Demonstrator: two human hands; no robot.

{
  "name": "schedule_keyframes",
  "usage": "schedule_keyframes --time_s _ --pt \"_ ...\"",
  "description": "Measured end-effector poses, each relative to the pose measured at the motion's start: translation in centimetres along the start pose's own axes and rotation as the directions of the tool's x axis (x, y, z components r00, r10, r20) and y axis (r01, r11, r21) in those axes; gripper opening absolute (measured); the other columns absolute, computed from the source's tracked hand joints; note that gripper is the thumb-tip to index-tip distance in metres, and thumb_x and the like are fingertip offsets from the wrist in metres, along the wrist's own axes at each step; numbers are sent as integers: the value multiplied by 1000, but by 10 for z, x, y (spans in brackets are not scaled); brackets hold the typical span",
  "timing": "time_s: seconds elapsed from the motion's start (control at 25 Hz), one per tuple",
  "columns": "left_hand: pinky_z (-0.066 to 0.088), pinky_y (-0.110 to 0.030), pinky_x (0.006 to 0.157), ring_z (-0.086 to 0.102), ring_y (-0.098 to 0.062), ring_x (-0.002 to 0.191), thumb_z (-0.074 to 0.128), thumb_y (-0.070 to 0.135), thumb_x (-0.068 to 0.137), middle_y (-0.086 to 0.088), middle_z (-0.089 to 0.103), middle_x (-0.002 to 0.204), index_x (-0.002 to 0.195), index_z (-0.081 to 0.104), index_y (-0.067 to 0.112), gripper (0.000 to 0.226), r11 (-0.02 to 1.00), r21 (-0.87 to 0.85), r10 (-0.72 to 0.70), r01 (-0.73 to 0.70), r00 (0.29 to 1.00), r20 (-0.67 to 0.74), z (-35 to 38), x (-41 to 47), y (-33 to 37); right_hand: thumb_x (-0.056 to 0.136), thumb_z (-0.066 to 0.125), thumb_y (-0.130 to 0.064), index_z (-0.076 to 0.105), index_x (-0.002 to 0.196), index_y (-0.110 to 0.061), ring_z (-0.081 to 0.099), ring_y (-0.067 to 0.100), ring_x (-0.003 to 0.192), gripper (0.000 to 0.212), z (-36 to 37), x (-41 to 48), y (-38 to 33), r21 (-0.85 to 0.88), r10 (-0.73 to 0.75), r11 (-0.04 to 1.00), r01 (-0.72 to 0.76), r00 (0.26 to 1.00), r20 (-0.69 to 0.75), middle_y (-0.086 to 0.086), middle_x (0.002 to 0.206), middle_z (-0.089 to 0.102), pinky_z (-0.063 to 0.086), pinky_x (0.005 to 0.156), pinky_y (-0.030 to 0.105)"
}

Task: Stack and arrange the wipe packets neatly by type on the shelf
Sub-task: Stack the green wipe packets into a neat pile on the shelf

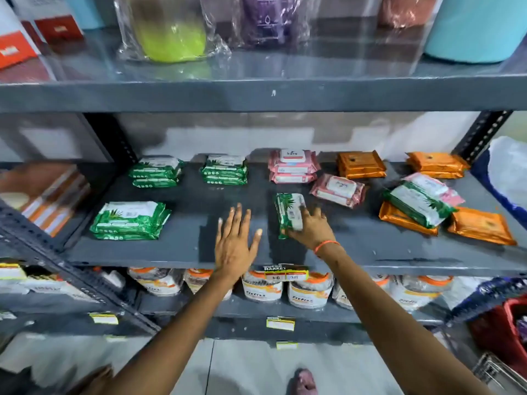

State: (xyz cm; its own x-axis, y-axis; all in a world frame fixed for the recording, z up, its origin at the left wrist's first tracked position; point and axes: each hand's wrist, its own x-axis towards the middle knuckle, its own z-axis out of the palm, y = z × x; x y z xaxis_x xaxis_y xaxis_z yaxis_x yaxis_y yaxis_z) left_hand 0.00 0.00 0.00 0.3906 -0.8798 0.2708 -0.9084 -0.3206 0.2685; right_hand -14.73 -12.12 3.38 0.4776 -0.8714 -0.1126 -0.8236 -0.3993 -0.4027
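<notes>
My right hand (310, 228) grips a green wipe packet (288, 210) tilted on its edge over the middle of the grey shelf (199, 240). My left hand (235, 242) hovers flat with spread fingers just left of it, holding nothing. Green stacks sit at the front left (129, 220), back left (156, 171) and back centre (224, 169). A pink stack (293, 166) stands at the back, with a loose pink packet (338, 191) beside it. Orange stacks (360, 165) (436, 165) line the back right. A mixed pile (422, 203) of green, pink and orange packets lies at the right.
A loose orange packet (482, 226) lies at the front right edge. Wrapped bottles (171, 32) stand on the shelf above, white tubs (309, 292) on the shelf below. A white bag (509, 175) sits at the far right, a red basket (507, 329) lower right.
</notes>
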Motion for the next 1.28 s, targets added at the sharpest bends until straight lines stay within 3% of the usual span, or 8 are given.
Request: schedule_keyframes --time_s 0.16,0.32,0.44,0.52,0.6,0.76,0.92,1.28 --pt "7 -42 119 14 -23 146 -8 70 81 -8 18 157 145 26 15 91 991 91 -107 95 985 137 14 -14 -31 85 63 -34 46 130 -4 56 44 112 56 0 14 -5 -35 -10 999 13 997 79 26 133 47 47 97 43" --pt "20 -44 117 26 -25 142 -2 67 86 -10 29 153 144 31 13 86 989 143 -58 36 986 157 8 -20 -38 92 49 -14 61 118 -5 58 35 115 30 -30 37 -8 -171 -139 974 148 988 67 21 128 61 47 97 39" --pt "26 -47 114 31 -27 140 7 68 87 -12 33 151 142 34 11 84 984 180 -33 -1 982 187 5 -21 -43 94 49 -9 39 141 -12 46 31 131 48 -50 51 -3 -222 -223 933 282 940 258 16 150 40 37 108 36" --pt "26 -46 115 28 -27 141 7 72 85 -13 31 152 143 32 10 88 981 195 -39 -3 977 208 5 -21 -46 83 65 -8 28 147 -18 45 32 131 74 -52 59 -8 -297 -231 875 382 869 437 14 154 35 41 105 39" --pt "22 -46 117 23 -25 143 6 76 82 -12 27 154 145 27 10 93 974 225 -74 24 973 216 5 -22 -52 71 75 -11 29 146 -21 44 31 132 89 -44 68 -14 -329 -284 816 476 825 489 12 153 36 44 104 38" --pt "18 -46 118 19 -26 144 3 77 81 -12 22 155 146 21 8 96 958 265 -161 107 968 194 1 -26 -69 62 81 -39 47 133 -21 53 31 121 80 -29 74 -28 -238 -334 859 453 850 408 10 136 56 44 101 36" --pt "17 -44 119 19 -26 144 0 75 81 -13 20 155 146 19 8 95 945 276 -225 178 963 149 -5 -35 -89 58 74 -65 42 137 -23 42 31 130 95 4 70 -50 -217 -348 870 442 864 365 9 142 46 33 113 45" --pt "14 -42 118 17 -26 144 -2 76 80 -13 21 155 146 19 5 99 946 239 -254 220 959 124 -9 -42 -102 56 69 -72 40 139 -21 37 32 131 101 41 66 -95 -183 -415 861 474 864 286 9 142 43 34 110 47"
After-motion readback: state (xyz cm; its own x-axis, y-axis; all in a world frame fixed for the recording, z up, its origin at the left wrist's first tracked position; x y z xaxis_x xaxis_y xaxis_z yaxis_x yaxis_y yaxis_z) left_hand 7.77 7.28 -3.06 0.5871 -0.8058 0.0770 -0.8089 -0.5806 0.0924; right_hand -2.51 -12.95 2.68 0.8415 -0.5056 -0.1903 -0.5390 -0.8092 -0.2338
